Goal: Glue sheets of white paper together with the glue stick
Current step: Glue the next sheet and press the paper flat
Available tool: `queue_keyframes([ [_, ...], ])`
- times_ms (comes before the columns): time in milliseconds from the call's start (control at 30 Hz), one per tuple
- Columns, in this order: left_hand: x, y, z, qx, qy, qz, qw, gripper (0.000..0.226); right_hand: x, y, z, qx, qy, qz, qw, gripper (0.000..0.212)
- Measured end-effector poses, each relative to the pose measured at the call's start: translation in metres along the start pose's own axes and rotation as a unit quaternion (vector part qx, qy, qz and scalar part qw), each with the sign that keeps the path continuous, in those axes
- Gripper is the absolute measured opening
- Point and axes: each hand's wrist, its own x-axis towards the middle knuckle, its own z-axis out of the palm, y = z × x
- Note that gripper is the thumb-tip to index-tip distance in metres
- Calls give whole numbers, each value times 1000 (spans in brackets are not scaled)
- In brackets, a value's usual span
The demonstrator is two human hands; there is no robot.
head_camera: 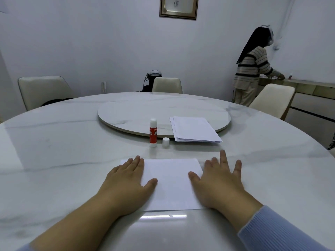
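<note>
Surface: I see a round white marble surface (pixel 63 142) carrying everything; I place the rest against its raised turntable.
Turntable: a round marble turntable (pixel 134 113) sits at the middle of the surface.
Person at the back: beyond the turntable to the right, a person in a striped top (pixel 252 69) stands at a side counter, back turned to me.
Chairs: three cream chairs (pixel 41 89) stand behind the turntable, round the far rim.
Paper stack: a stack of white paper (pixel 194 130) lies partly on the turntable's near right edge and hangs over onto the surface.
Pressed sheet: a white sheet (pixel 170 183) lies flat, nearer to me than the turntable, between my two hands.
Left hand: my left hand (pixel 126 183) rests flat on the sheet's left side, fingers straight and together, gripping nothing.
Right hand: my right hand (pixel 219 183) lies flat on the sheet's right edge, fingers straight and spread, holding nothing.
Glue stick: the red and white glue stick (pixel 153 133) stands upright just in front of the turntable's near edge, uncapped.
Cap: its white cap (pixel 165 142) stands just right of the stick.
</note>
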Motion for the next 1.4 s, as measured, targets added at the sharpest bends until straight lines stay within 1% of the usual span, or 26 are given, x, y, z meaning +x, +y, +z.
queue_keyframes([
  [33, 1, 1, 1, -3, 2, 0, 1000, 73, 5, -2, -6, 59, 27, 10, 998, 64],
  [67, 2, 1, 1, -6, 4, 1, 1000, 72, 13, -6, -16, 165, 52, 26, 985, 53],
  [100, 3, 2, 1, -10, 6, 0, 1000, 72, 21, -12, -27, 307, 55, 55, 949, 38],
  [133, 4, 2, 1, -16, 8, -1, 1000, 73, 32, -17, -35, 453, 34, 95, 886, 26],
  [200, 6, 2, 1, -26, 13, -2, 1000, 73, 57, -24, -42, 648, -45, 174, 740, 21],
  [233, 7, 0, 0, -32, 17, -3, 999, 73, 67, -27, -42, 708, -77, 189, 676, 22],
  [300, 8, -2, 0, -50, 25, -7, 998, 71, 88, -31, -36, 774, -83, 204, 593, 21],
  [333, 9, -2, 0, -67, 29, -10, 997, 69, 98, -31, -32, 794, -70, 212, 565, 22],
  [400, 11, -2, -1, -137, 54, -30, 989, 62, 119, -30, -22, 815, -29, 229, 531, 25],
  [433, 11, -2, -3, -179, 75, -43, 980, 59, 126, -30, -18, 816, -15, 227, 531, 26],
  [500, 10, -3, -6, -235, 135, -59, 961, 54, 136, -30, -16, 801, 1, 220, 556, 32],
  [533, 10, -3, -8, -239, 169, -62, 954, 53, 140, -29, -16, 789, 3, 231, 569, 30],
  [567, 9, -4, -9, -238, 199, -60, 949, 51, 143, -28, -20, 770, 12, 264, 580, 19],
  [600, 8, -4, -11, -236, 221, -56, 945, 49, 145, -27, -26, 749, 36, 300, 590, 9],
  [667, 7, -4, -12, -232, 250, -44, 939, 46, 143, -22, -39, 675, 132, 341, 641, 16],
  [733, 7, -4, -11, -232, 267, -35, 935, 44, 137, -12, -52, 583, 264, 307, 704, 33],
  [833, 10, -8, -9, -270, 285, -29, 919, 40, 105, 6, -85, 550, 375, 184, 723, 29],
  [900, 12, -10, -12, -336, 298, -33, 893, 37, 81, 20, -106, 538, 429, 127, 714, 24],
  [967, 11, -12, -18, -453, 310, -40, 835, 32, 56, 31, -115, 565, 433, 58, 700, 21],
  [1067, 7, -16, -31, -652, 283, -24, 703, 27, 21, 38, -104, 638, 323, -34, 698, 6],
  [1133, 2, -24, -40, -755, 230, -4, 615, 29, 8, 38, -87, 670, 256, -61, 694, 7],
  [1167, 0, -29, -44, -785, 198, 3, 587, 35, 3, 37, -77, 675, 228, -67, 699, 9],
  [1200, -2, -33, -45, -794, 172, 9, 583, 44, 0, 36, -67, 680, 200, -66, 703, 9],
  [1267, -3, -37, -45, -778, 143, 5, 611, 55, -3, 33, -48, 683, 147, -62, 713, 8],
  [1367, -6, -33, -41, -705, 163, -26, 689, 26, -2, 29, -30, 670, 85, -51, 736, 9],
  [1400, -6, -33, -40, -674, 177, -37, 716, 27, -1, 28, -28, 666, 74, -48, 741, 9],
])
